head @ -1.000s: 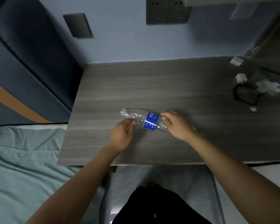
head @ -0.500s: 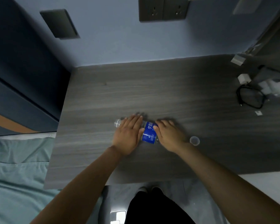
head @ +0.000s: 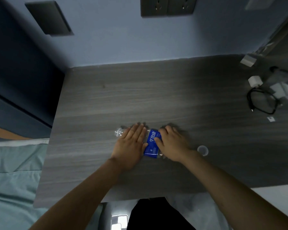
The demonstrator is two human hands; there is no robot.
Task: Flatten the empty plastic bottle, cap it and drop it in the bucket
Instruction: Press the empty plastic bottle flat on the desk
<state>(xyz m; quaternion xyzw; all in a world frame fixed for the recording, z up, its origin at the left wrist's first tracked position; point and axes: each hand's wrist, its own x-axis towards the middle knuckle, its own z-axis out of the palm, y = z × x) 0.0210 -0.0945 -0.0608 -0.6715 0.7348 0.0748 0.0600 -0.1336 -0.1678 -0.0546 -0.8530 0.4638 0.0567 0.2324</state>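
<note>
A clear plastic bottle [head: 152, 143] with a blue label lies on its side on the grey wooden table [head: 140, 100], its open neck [head: 118, 131] pointing left. My left hand [head: 131, 145] lies flat, palm down, on the bottle's neck half. My right hand [head: 172, 145] presses on the base half, fingers slightly curled over it. Only the label and the neck show between and beside my hands. The loose cap [head: 202, 150] sits on the table just right of my right wrist. No bucket is in view.
A coiled black cable [head: 263, 103], a white charger [head: 255, 81] and small white bits lie at the table's far right. A bed with a pale green sheet [head: 12, 180] borders the table on the left. Wall sockets [head: 167, 5] sit above.
Both hands went from gripping the bottle at its sides to pressing down on top of it. The cap came into view beside my right wrist.
</note>
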